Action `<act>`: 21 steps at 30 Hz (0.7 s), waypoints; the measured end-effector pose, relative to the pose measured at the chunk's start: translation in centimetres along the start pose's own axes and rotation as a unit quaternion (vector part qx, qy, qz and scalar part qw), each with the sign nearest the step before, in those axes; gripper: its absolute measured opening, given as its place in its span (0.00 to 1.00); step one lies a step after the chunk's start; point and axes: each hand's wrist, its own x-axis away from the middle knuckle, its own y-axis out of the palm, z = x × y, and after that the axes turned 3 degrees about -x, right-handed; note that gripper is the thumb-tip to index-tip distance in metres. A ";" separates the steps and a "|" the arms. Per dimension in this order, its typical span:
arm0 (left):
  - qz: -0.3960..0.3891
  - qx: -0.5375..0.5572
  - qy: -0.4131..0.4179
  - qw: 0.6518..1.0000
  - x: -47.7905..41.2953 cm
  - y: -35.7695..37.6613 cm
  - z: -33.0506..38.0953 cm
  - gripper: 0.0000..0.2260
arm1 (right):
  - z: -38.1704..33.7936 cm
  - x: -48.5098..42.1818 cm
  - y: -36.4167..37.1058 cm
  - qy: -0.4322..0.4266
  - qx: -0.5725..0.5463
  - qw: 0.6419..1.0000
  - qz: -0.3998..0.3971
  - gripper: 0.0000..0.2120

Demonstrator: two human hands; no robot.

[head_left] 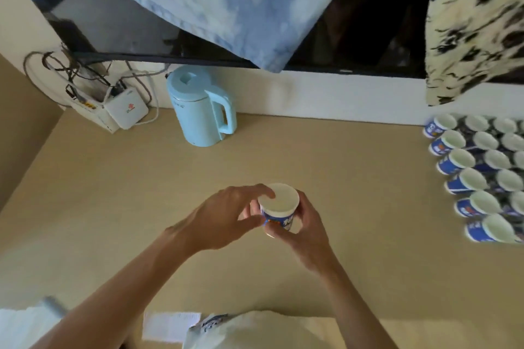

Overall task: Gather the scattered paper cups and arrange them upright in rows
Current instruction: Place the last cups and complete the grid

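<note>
Both hands met over the middle of the table (127, 193): the left hand (226, 215) pinched the rim and upper wall of a single paper cup (282, 201), while the right hand (307, 231) curled its fingers round the lower body. This two-sided hold probably kept the thin wall from buckling and the mouth facing up. The cup stood well apart from the rows of upright cups (467, 178) packed close together at the right edge, presumably so that it could be added there without disturbing its neighbours.
</note>
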 end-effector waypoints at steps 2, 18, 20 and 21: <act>0.021 0.000 0.005 1.000 -0.4 1.9 2.8 0.29 | 0.5 1.9 -2.6 -0.002 -0.023 0.998 0.051 0.29; 0.062 0.176 -0.015 0.982 -6.2 28.0 28.3 0.25 | 6.0 23.3 -30.8 0.005 -0.081 0.923 0.376 0.28; 0.046 0.175 -0.014 0.983 -7.0 29.9 30.2 0.24 | 6.6 24.8 -33.2 0.011 -0.087 0.913 0.398 0.29; 0.040 0.173 -0.015 0.984 -7.7 30.7 31.0 0.24 | 7.0 25.3 -34.3 0.015 -0.088 0.909 0.407 0.29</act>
